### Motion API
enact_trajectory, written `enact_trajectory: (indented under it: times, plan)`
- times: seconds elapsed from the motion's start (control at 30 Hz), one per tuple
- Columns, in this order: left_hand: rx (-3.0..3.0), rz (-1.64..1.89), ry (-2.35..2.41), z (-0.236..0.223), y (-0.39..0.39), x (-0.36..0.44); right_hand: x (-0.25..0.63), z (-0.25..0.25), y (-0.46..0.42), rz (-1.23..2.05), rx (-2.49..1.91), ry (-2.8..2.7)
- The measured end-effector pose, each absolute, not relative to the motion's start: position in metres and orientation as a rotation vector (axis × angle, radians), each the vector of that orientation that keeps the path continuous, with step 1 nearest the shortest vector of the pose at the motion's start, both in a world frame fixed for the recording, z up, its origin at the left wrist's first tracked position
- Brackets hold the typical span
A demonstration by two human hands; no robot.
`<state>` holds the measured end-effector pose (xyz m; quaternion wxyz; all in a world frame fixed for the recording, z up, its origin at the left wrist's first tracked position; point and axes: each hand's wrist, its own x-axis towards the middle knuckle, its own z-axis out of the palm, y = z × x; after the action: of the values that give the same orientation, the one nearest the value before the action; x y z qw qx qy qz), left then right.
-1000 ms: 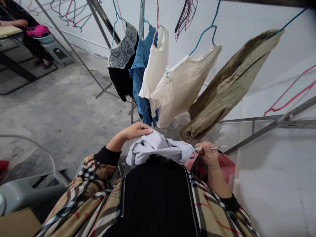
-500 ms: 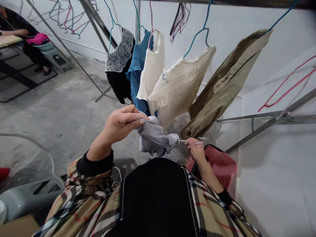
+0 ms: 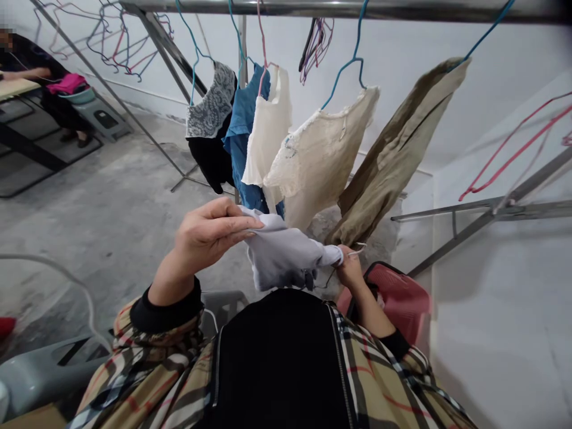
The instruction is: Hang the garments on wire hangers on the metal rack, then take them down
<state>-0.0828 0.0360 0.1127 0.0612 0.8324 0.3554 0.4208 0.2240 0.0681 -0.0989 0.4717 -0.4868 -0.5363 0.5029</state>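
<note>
The pale garment (image 3: 286,253) is suspended between the two hands, in front of the wearer's black top (image 3: 281,357) and below the row of hanging clothes. Most of the white hanger (image 3: 358,248) is concealed; its hook end projects beyond the right hand (image 3: 351,271). The fingers of that hand are partly obscured, and the dark, thin shape under the garment is hard to make out. The type of garment cannot be told from its folds.

The cloth is plain, light lavender-grey, and smooth. It is bunched and creased, wide and drooping toward the left hand (image 3: 203,232), narrowing to a gathered end at the right.

The hands are apart: the left is clamped on the garment's upper edge, thumb against fingers; the right is closed around the white hanger, at the gathered end.

A sleeve partly covers the red basket (image 3: 404,301), whose contents are unclear. The metal rail (image 3: 295,8) runs out of view above. At far left, a person (image 3: 27,59) and a table (image 3: 15,88) are cut off by the edge.
</note>
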Motion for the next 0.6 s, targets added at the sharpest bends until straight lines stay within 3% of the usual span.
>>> enact_trajectory:
  times: [0.4,0.6]
  plan:
    - [2.569,1.079,1.141,0.099,0.043,-0.093,0.204,-0.075,0.085,1.206,-1.144,-1.231]
    - [2.636,0.666,1.583,0.103,0.037,-0.113,0.196,-0.043,0.086,1.027,-1.027,-1.392]
